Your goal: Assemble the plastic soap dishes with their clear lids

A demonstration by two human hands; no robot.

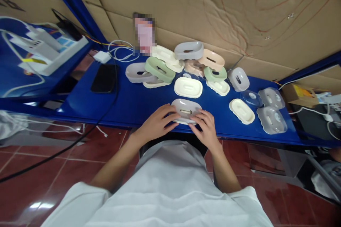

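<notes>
On my feed I see soft light, floor (66, 177) glare at eight o'clock, pixelation at eleven, blurred, stretched corners

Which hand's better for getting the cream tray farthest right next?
Probably the right hand: it's nearer that cream tray. The left hand is farther away, on the gray dish's other side. Both hands touch that dish.

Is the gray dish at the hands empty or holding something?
Looks empty: the gray dish shows its bare, slotted floor between left hand and right hand.
</notes>
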